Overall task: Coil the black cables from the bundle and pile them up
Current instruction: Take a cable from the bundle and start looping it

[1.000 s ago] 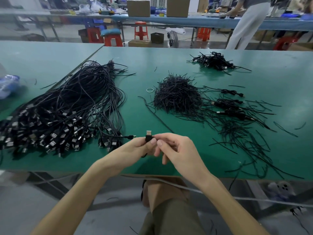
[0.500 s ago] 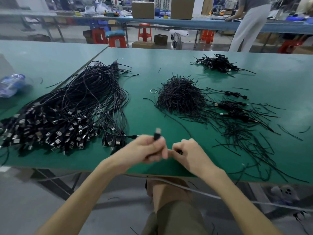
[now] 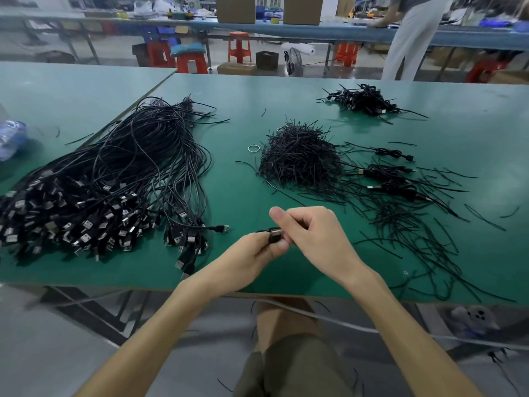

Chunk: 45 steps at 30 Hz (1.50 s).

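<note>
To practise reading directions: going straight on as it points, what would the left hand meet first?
The left hand would meet the right hand at once; both grip the same black cable.

The green-topped bench (image 3: 286, 90) butts against a second green bench (image 3: 71, 90) on the left, above a grey floor (image 3: 71, 353). Behind them a long blue-topped table (image 3: 329, 31) carries two cardboard boxes (image 3: 235, 8), with red plastic stools (image 3: 240, 51) and a small floor fan (image 3: 294, 63) beneath it and a person in pale trousers (image 3: 409, 38) standing at its right end
</note>
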### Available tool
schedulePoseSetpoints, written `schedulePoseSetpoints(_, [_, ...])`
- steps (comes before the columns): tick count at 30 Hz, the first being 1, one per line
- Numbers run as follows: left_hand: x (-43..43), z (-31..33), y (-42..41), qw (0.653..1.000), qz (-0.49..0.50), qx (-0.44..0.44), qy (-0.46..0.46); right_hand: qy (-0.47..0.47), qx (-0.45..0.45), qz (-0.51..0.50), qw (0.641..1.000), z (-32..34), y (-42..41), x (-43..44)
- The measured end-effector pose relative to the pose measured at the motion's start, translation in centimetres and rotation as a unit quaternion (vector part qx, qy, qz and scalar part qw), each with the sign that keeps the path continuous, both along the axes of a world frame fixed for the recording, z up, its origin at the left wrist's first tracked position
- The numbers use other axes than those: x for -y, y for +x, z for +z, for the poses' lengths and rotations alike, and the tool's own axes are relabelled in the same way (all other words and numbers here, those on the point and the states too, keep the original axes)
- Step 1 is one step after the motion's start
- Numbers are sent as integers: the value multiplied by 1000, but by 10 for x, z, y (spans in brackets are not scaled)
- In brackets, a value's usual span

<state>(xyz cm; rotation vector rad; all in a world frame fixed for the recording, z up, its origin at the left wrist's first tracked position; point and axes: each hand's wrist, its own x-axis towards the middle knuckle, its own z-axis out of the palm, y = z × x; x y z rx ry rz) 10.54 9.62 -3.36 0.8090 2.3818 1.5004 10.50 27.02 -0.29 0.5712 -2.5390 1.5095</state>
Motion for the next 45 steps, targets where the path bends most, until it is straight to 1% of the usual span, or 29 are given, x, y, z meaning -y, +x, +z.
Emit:
schedulePoseSetpoints(3, [-1, -4, 0, 995, -9, 50, 82, -11, 8, 8, 1000, 0, 3, 0])
schedulePoseSetpoints(5, [-5, -8, 0, 975, 24, 127, 179, -17, 0, 14, 1000, -2, 4, 1])
schedulePoseSetpoints(7, [-9, -7, -2, 935, 31, 205, 288, -27, 9, 31, 999, -6, 6, 3])
schedulePoseSetpoints(10, [-9, 3, -10, 868, 72, 252, 422, -33, 44, 59, 997, -17, 8, 6])
schedulePoseSetpoints(12, [-5, 11, -12, 825, 84, 273, 487, -13, 61, 72, 995, -28, 7, 6])
schedulePoseSetpoints(14, [5, 18, -11, 776, 82, 298, 550, 29, 72, 71, 994, -38, 4, 2])
schedulePoseSetpoints(15, [11, 20, -11, 757, 76, 307, 571, 49, 76, 65, 994, -41, 2, -1])
schedulePoseSetpoints(16, [17, 23, -10, 749, 60, 316, 579, 67, 77, 55, 993, -42, -1, -5])
schedulePoseSetpoints(17, [21, 25, -9, 759, 43, 321, 565, 82, 73, 42, 993, -42, -4, -8])
schedulePoseSetpoints(18, [24, 26, -6, 792, 32, 314, 522, 96, 68, 29, 993, -40, -8, -11])
schedulePoseSetpoints(19, [26, 25, -4, 845, 26, 288, 449, 109, 63, 18, 992, -36, -12, -12])
schedulePoseSetpoints(20, [24, 23, 0, 902, 19, 248, 352, 124, 58, 10, 991, -32, -16, -13])
schedulePoseSetpoints(21, [20, 20, 3, 948, 8, 203, 245, 139, 50, 3, 989, -27, -19, -12])
schedulePoseSetpoints(22, [16, 17, 5, 975, -5, 167, 149, 151, 41, -5, 988, -21, -21, -9])
schedulePoseSetpoints(23, [10, 15, 6, 988, -10, 135, 67, 155, 31, -14, 987, -16, -22, -7])
schedulePoseSetpoints(25, [2, 7, 4, 995, 23, 66, -68, 129, 10, -36, 991, -6, -21, -1])
schedulePoseSetpoints(26, [0, 4, 2, 992, 53, 34, -112, 109, 0, -45, 993, -2, -19, 2])
schedulePoseSetpoints(27, [-1, 3, 2, 990, 75, 12, -120, 95, -11, -51, 994, 2, -17, 4])
schedulePoseSetpoints(28, [-1, 3, 2, 992, 84, 1, -92, 85, -20, -52, 995, 6, -14, 6])
schedulePoseSetpoints(30, [3, 2, 1, 997, 81, 0, 4, 64, -32, -38, 997, 11, -7, 11])
schedulePoseSetpoints(31, [5, 2, 2, 996, 79, 13, 37, 46, -33, -28, 998, 12, -4, 13])
schedulePoseSetpoints(33, [6, 5, 5, 987, 77, 78, 119, 2, -26, -18, 1000, 12, 2, 15])
schedulePoseSetpoints(35, [6, 8, 4, 955, 58, 167, 239, -23, -21, -17, 999, 11, 7, 16])
schedulePoseSetpoints(37, [6, 11, 5, 922, 19, 218, 318, -27, -34, -21, 999, 8, 12, 18])
schedulePoseSetpoints(40, [0, 14, 6, 892, -29, 247, 377, -24, -62, -16, 998, 3, 22, 23])
schedulePoseSetpoints(42, [-4, 17, 9, 874, -24, 262, 408, -18, -68, -13, 997, 1, 25, 25])
schedulePoseSetpoints(45, [-7, 19, 10, 863, -6, 276, 424, -7, -55, -14, 998, -3, 26, 23])
